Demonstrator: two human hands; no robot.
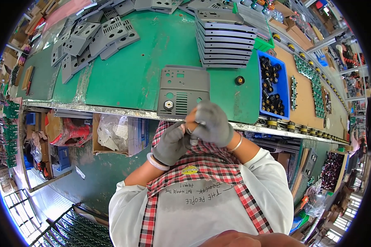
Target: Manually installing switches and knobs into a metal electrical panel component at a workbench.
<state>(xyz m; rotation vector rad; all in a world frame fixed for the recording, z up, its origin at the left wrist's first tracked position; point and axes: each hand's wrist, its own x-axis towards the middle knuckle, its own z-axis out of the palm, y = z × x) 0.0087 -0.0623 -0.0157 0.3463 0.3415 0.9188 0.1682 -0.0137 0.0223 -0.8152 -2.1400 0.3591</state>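
Note:
Close together at the table's front edge are my gloved hands. My left hand [171,143] has its fingers pinched, and my right hand [212,125] is curled with its fingertips meeting the left's. Whatever lies between them is too small or hidden to name. Just beyond them a grey metal plate [181,85] with slots and round holes lies flat at the edge. On its near left corner sits a black round part with a brass-coloured centre [168,105]. A similar black round part [240,80] rests on the green table to the right of the plate.
A stack of bent grey plates [226,45] stands behind the single plate. More loose plates [111,33] are piled at the far left. To the right, a blue bin [286,88] holds many black round parts, beside green circuit boards [316,92] on brown board.

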